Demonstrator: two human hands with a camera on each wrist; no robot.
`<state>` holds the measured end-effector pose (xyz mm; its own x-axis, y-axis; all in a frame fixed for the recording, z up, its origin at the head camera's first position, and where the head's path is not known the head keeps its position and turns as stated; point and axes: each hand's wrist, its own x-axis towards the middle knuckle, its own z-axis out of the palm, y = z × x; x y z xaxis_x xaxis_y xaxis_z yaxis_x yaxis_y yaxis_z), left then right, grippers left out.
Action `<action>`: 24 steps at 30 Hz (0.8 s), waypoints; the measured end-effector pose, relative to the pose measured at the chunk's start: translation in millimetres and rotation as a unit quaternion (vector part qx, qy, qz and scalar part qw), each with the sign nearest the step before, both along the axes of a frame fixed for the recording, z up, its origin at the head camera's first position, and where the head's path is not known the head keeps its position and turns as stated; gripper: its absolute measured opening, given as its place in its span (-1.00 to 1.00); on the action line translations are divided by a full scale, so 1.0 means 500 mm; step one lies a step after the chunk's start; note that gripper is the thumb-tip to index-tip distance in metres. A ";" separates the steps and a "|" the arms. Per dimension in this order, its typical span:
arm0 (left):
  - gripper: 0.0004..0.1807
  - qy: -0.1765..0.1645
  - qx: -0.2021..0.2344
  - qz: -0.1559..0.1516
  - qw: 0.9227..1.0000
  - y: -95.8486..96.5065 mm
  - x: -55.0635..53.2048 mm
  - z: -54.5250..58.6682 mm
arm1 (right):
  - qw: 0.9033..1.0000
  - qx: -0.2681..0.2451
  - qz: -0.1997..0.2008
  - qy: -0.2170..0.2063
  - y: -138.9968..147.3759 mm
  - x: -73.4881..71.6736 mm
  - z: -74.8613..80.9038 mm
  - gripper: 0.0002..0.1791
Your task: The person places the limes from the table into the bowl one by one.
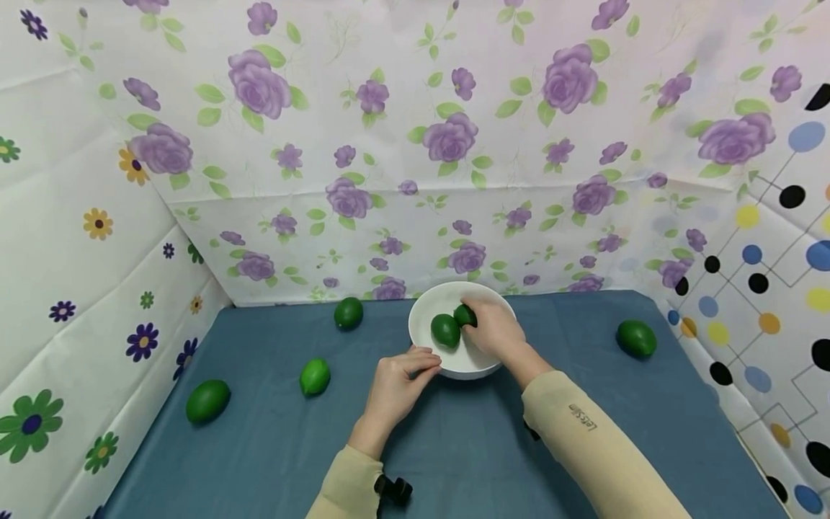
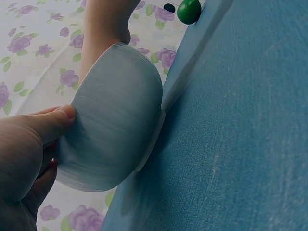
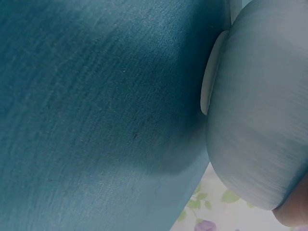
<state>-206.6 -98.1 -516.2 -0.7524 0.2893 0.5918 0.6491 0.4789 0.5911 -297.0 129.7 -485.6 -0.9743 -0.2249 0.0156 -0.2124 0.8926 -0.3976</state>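
Note:
A white bowl (image 1: 424, 306) stands on the blue cloth near its back edge. My left hand (image 1: 397, 386) pinches the near-left rim, its thumb lying against the outer wall of the bowl (image 2: 115, 115) in the left wrist view. Reaching over the right side, my right hand (image 1: 496, 328) grips a green lime (image 1: 464, 316) inside the bowl, with part of the fruit covered by the fingers. Another lime (image 1: 445, 331) lies in the bowl just left of it. From the right wrist view, only the bowl's outside (image 3: 260, 110) and a left fingertip show; the right hand is hidden there.
Left of the bowl lie a lime at the back (image 1: 349, 313), a lighter lime (image 1: 315, 377) and a larger lime (image 1: 208, 401). One more lime (image 1: 637, 339) lies far right. Flowered sheets (image 1: 402, 144) wall in the blue cloth (image 1: 447, 454) behind and at the left; a dotted sheet (image 1: 772, 288) stands right.

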 end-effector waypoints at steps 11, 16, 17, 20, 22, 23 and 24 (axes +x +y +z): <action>-0.84 -0.009 0.001 -0.007 1.000 0.005 -0.005 -0.001 | 0.999 -0.034 -0.008 -0.009 0.013 0.003 0.011 -0.33; -0.85 -0.014 -0.002 -0.005 1.000 0.006 -0.003 0.000 | 0.998 -0.065 -0.008 -0.009 0.021 0.011 0.021 -0.32; -0.85 -0.016 -0.002 -0.004 1.000 0.006 -0.002 0.001 | 0.997 -0.075 -0.010 -0.007 0.023 0.014 0.024 -0.33; -0.84 -0.019 0.002 -0.004 1.000 0.003 -0.001 -0.001 | 0.995 -0.103 -0.019 -0.001 0.032 0.025 0.028 -0.35; -0.84 -0.020 0.004 -0.005 1.000 0.001 -0.002 -0.001 | 0.992 -0.125 -0.026 0.010 0.040 0.033 0.031 -0.39; -0.84 -0.020 0.006 -0.005 1.000 0.000 -0.002 -0.001 | 0.990 -0.136 -0.030 0.018 0.045 0.036 0.031 -0.42; -0.84 -0.020 0.007 -0.005 1.000 -0.001 -0.002 -0.001 | 0.988 -0.146 -0.033 0.027 0.049 0.039 0.032 -0.44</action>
